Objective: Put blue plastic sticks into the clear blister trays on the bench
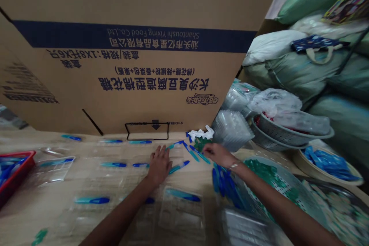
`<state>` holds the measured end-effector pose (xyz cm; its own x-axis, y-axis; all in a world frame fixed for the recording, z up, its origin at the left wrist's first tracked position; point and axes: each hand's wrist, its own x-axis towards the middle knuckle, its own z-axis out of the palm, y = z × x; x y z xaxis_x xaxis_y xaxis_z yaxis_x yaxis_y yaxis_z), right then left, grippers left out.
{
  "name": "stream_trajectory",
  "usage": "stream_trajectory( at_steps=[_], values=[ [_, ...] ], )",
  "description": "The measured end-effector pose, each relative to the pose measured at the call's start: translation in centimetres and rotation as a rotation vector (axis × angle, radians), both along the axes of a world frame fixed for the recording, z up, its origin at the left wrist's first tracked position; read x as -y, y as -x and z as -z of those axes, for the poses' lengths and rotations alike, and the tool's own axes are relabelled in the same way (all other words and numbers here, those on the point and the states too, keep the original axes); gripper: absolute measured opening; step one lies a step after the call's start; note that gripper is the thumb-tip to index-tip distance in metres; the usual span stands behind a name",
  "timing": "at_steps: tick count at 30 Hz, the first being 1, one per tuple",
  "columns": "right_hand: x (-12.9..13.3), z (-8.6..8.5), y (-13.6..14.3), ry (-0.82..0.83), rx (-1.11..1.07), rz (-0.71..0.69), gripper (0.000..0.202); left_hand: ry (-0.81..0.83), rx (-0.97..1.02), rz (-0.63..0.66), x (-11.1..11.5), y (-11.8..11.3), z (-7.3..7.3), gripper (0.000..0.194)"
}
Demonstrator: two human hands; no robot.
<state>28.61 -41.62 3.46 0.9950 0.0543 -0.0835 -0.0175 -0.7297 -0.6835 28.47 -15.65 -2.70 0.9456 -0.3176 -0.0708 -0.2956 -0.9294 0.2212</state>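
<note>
My left hand (160, 163) lies palm down over the clear plastic trays, fingers stretched out. Beside its fingertips is a slim blue-and-teal pen-like piece (178, 168); others lie close by. My right hand (220, 154) is closed, its fingers curled together beside a small heap of green pieces (201, 143). Whatever it pinches is hidden. Just left of it, a pen-like piece (200, 154) rests on the table. Several clear trays, such as the near tray (183, 215), each carry one blue-and-teal piece (183, 195). Motion blurs the finer detail.
A large upright cardboard box (161, 103) walls off the back. At left stands a red bin (29, 157) of pen-like pieces. On the right are a teal basket (311, 203) of green pieces, stacked grey baskets (305, 135), clear plastic stacks (232, 130) and a beige bowl (325, 175).
</note>
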Motion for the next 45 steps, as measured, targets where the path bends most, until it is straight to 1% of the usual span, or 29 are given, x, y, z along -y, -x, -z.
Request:
stream_trajectory(
  at_steps=[1,3,5,7,9,10,12,14,16,18,20,21,22,23,25,26,27,28,29,30,32,34,36,38,40,42,43,45],
  values=[
    [1.7,-1.0,2.4,0.023,-0.008,-0.008,0.014,0.001,-0.005,0.02,0.2,-0.5,-0.2,0.048],
    [4.6,-2.5,7.8,0.047,-0.021,0.022,0.021,0.007,-0.006,0.016,0.7,-1.8,-0.6,0.043],
    [6.5,-3.1,13.5,0.015,-0.044,0.119,0.031,0.02,0.005,-0.009,1.1,-3.4,-0.8,0.039],
    [7.3,-2.5,18.8,-0.058,-0.09,0.257,0.038,0.027,0.003,-0.008,1.3,-5.0,-1.1,0.039],
    [7.4,-1.0,23.0,-0.137,-0.123,0.401,0.044,0.026,0.003,0.011,1.4,-6.4,-1.4,0.041],
    [7.2,-0.1,24.6,-0.19,-0.138,0.451,0.045,0.023,0.006,0.023,1.3,-7.0,-1.5,0.04],
    [6.5,1.7,26.8,-0.332,-0.179,0.497,0.048,0.013,0.012,0.046,1.2,-8.0,-1.7,0.039],
    [5.8,3.1,27.8,-0.504,-0.202,0.526,0.049,0.002,0.013,0.058,0.9,-8.6,-1.8,0.039],
    [5.1,4.0,28.2,-0.662,-0.202,0.594,0.049,-0.004,0.01,0.059,0.6,-8.9,-2.0,0.037],
    [4.6,4.5,28.4,-0.774,-0.192,0.689,0.048,0.005,0.02,0.06,0.6,-8.6,-2.6,0.035],
    [4.3,4.8,28.6,-0.825,-0.19,0.789,0.047,0.042,0.048,0.075,1.2,-6.8,-3.4,0.036],
    [4.1,4.9,28.7,-0.836,-0.179,0.839,0.048,0.07,0.06,0.1,1.8,-5.2,-3.8,0.036],
    [4.0,5.0,28.8,-0.84,-0.161,0.88,0.049,0.101,0.065,0.141,2.6,-3.2,-4.3,0.037],
    [3.8,5.0,28.8,-0.842,-0.144,0.902,0.05,0.135,0.057,0.208,3.7,-0.6,-4.6,0.039],
    [3.4,5.2,28.7,-0.843,-0.099,0.908,0.05,0.205,0.007,0.417,6.2,5.3,-5.1,0.054],
    [3.2,5.2,28.7,-0.844,-0.072,0.907,0.051,0.25,-0.03,0.575,7.5,8.2,-5.1,0.065],
    [3.0,5.3,28.6,-0.848,-0.055,0.909,0.052,0.349,-0.076,0.757,8.6,10.8,-5.0,0.077],
    [2.8,5.3,28.6,-0.855,-0.051,0.91,0.054,0.425,-0.103,0.813,9.6,13.0,-4.7,0.081],
    [2.6,5.4,28.6,-0.859,-0.051,0.912,0.056,0.478,-0.121,0.834,10.4,14.6,-4.4,0.081],
    [2.5,5.4,28.7,-0.856,-0.053,0.906,0.057,0.52,-0.131,0.832,10.9,15.7,-4.2,0.079],
    [2.4,5.1,28.9,-0.819,-0.049,0.86,0.056,0.529,-0.133,0.802,11.2,16.4,-3.9,0.074],
    [2.6,4.4,29.1,-0.725,-0.025,0.753,0.054,0.487,-0.127,0.826,10.9,16.3,-4.2,0.074],
    [3.0,3.4,29.2,-0.6,-0.036,0.586,0.052,0.419,-0.108,0.852,10.6,16.3,-5.1,0.078],
    [3.4,2.5,29.4,-0.5,-0.086,0.408,0.049,0.349,-0.08,0.85,10.6,16.9,-6.3,0.085],
    [3.6,2.0,29.6,-0.469,-0.116,0.307,0.049,0.29,-0.071,0.836,10.7,17.9,-7.3,0.09],
    [4.0,1.9,29.8,-0.488,-0.1,0.283,0.049,0.25,-0.103,0.819,10.9,18.8,-7.9,0.089],
    [4.2,2.0,29.9,-0.503,-0.077,0.298,0.05,0.235,-0.129,0.802,11.0,19.1,-8.1,0.088],
    [5.0,1.9,30.0,-0.558,0.012,0.375,0.05,0.222,-0.169,0.753,10.9,19.6,-8.2,0.087]
  ],
)
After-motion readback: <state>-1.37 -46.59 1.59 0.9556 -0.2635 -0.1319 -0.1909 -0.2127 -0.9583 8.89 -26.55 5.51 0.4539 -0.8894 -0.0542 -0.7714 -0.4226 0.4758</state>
